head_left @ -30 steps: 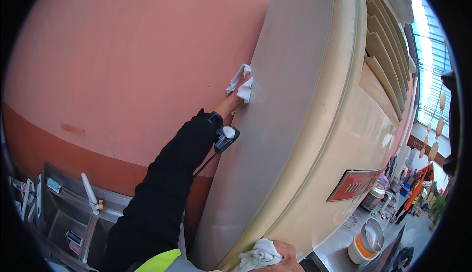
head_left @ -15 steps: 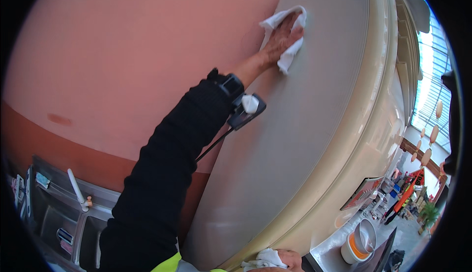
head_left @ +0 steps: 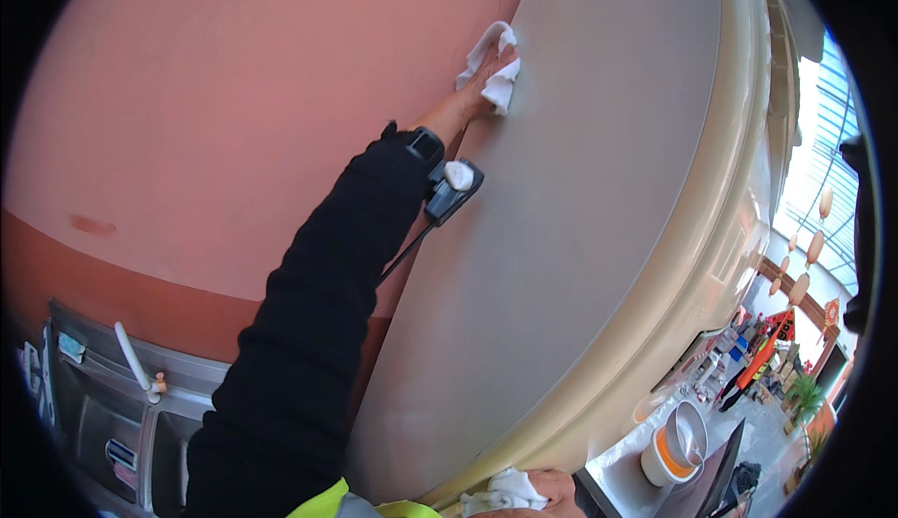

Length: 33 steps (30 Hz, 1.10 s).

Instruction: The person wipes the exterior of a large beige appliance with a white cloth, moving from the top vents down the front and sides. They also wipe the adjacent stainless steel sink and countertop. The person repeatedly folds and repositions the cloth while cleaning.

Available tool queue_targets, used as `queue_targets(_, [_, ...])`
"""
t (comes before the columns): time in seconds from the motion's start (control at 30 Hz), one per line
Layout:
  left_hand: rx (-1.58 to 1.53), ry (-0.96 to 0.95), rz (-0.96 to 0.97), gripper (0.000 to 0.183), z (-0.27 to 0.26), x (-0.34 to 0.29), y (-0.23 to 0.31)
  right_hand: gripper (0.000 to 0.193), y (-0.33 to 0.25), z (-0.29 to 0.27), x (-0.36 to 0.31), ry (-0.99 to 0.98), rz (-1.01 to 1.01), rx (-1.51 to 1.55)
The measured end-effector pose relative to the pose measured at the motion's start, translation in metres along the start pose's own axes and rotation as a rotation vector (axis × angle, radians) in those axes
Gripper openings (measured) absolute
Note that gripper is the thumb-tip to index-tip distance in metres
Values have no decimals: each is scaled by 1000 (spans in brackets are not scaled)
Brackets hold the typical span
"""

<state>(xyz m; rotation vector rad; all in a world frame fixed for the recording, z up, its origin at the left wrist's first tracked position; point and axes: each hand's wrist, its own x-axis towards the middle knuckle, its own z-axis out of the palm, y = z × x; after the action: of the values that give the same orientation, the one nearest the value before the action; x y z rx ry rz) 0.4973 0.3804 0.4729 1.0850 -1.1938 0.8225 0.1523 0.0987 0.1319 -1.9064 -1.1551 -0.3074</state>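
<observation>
My left hand (head_left: 485, 76) reaches up and presses a white cloth (head_left: 501, 93) where the grey panel (head_left: 561, 200) meets the pink wall (head_left: 253, 97). The cloth wraps around the fingers and partly hides them. A black watch-like band and a small dark device with a white knob sit at this wrist. At the lower edge, my right hand (head_left: 554, 492) is closed on a second white cloth (head_left: 510, 490), beside the panel's curved cream border (head_left: 599, 368). Part of this hand is cut off by the picture's edge.
A metal sink (head_left: 103, 415) with a white tap (head_left: 133, 361) stands at lower left. To the lower right, a white and orange bucket (head_left: 662, 462) holding a metal bowl (head_left: 687, 432) sits on a metal surface. Farther off are a person in orange (head_left: 760, 364), plants and hanging ornaments.
My left hand and its cloth have moved left and slightly down, from the panel's face to its edge by the wall. My right hand has stayed about where it was.
</observation>
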Motion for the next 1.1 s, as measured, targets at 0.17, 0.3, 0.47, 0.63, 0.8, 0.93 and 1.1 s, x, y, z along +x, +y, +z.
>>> queue_targets(0.17, [-17, 73, -194, 85, 3, -110, -12, 25, -6, 6, 2, 58, 134, -91])
queue_targets(0.3, [320, 63, -164, 79, -2, -219, -41, 26, -10, 9, 8, 38, 156, -183])
queue_targets(0.47, [331, 188, -455, 56, 9, -411, -77, 26, -11, 11, 10, 1, 94, -252])
queue_targets(0.63, [-451, 507, -807, 39, 47, -594, -73, 26, -12, 15, 6, 67, 55, -241])
queue_targets(0.8, [105, 450, -1026, 49, 101, -662, -20, 27, -11, 22, 3, 142, 36, -196])
queue_targets(0.93, [299, 362, -972, 57, 141, -648, 44, 27, -13, 26, -1, 182, 98, -143])
queue_targets(1.1, [89, 205, -774, 58, 154, -567, 151, 27, -14, 39, -9, 198, 194, -84])
